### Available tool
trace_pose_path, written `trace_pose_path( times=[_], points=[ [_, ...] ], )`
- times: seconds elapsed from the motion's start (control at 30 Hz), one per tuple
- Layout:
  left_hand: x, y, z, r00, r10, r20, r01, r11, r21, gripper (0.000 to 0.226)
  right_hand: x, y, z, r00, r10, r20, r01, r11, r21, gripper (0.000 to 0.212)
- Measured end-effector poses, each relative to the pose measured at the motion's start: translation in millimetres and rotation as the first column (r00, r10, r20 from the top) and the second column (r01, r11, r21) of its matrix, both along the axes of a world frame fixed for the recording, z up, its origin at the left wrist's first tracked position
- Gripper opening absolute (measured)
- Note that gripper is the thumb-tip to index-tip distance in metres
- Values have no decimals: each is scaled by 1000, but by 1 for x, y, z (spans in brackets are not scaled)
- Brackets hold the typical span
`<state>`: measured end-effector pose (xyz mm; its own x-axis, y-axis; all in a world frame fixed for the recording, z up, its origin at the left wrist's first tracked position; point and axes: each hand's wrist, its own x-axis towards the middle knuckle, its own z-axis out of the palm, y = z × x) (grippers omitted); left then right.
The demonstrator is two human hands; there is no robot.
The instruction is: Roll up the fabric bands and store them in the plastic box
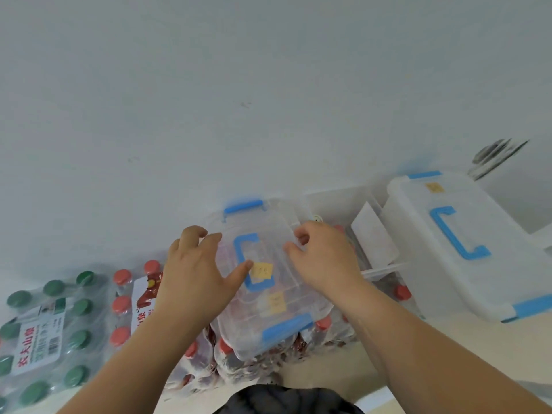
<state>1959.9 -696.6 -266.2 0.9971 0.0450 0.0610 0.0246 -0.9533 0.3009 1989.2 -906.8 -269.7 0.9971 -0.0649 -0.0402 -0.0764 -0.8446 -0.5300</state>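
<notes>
Fingers [194, 234] of the left hand [191, 264] curl down over the left rim of the plastic box [268, 318], with the thumb stretched flat across the lid towards a yellow sticker [263, 271]. The right hand [322, 258] has its fingers [301, 234] bent narrow and hooked on the right rim, so both hands hold the box by its sides.

The box sits closed on a pack of red-capped bottles [121, 304], its blue handle [240, 255] lying flat on the lid. The far latch [243, 206] and near latch [286, 327] both look snapped down. No loose fabric bands are in view; the reddish blur through the lid may be contents or only the bottle labels underneath.

The bottle caps make a bumpy, unsteady seat, so the box is best lifted level with even pressure from both sides. It should then go somewhere flat before the latches are released.

A pack of green-capped bottles [53, 324] lies to the left. An open bin [337, 204] and a larger box [466, 249] stand to the right.
</notes>
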Motion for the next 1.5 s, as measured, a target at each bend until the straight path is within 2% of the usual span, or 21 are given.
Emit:
trace_pose_path(
  times=[0.13,0.27,0.37,0.5,0.6,0.73,0.83,0.93,1.07,1.2,1.37,1.5],
  points=[
    [8,-10,17,999,-43,29,45,997,-70,98,1,-18,12,996,-90,9,88,984,156,26],
    [24,-41,32,975,-222,4,221,967,-125,93,4,-61,23,966,-250,58,233,949,214,20],
    [39,-74,34,926,-373,-50,364,922,-132,95,9,-91,29,940,-333,70,321,936,145,23],
    [57,-105,37,859,-475,-194,458,880,-127,112,22,-110,34,936,-347,61,351,934,-65,23],
    [69,-117,38,838,-469,-280,451,883,-130,118,30,-111,33,948,-317,5,315,940,-132,24],
    [82,-124,35,842,-449,-298,450,890,-68,103,32,-104,24,969,-231,-84,215,962,-166,37],
    [85,-130,33,830,-460,-315,477,878,-25,93,29,-102,15,986,-139,-97,119,975,-186,39],
    [86,-137,29,811,-466,-353,510,859,38,90,17,-101,4,994,-94,-55,79,971,-226,38],
    [89,-140,22,802,-458,-384,536,835,123,90,-12,-105,-13,991,-103,83,120,961,-250,38],
    [91,-139,20,788,-473,-395,575,794,197,87,-37,-106,-23,985,-148,86,168,937,-307,57],
    [91,-140,26,766,-537,-354,639,699,321,107,-48,-101,-31,979,-201,20,195,918,-344,67],
    [89,-139,26,698,-582,-417,709,645,285,122,-48,-99,-37,974,-227,10,220,930,-293,76]
  ],
)
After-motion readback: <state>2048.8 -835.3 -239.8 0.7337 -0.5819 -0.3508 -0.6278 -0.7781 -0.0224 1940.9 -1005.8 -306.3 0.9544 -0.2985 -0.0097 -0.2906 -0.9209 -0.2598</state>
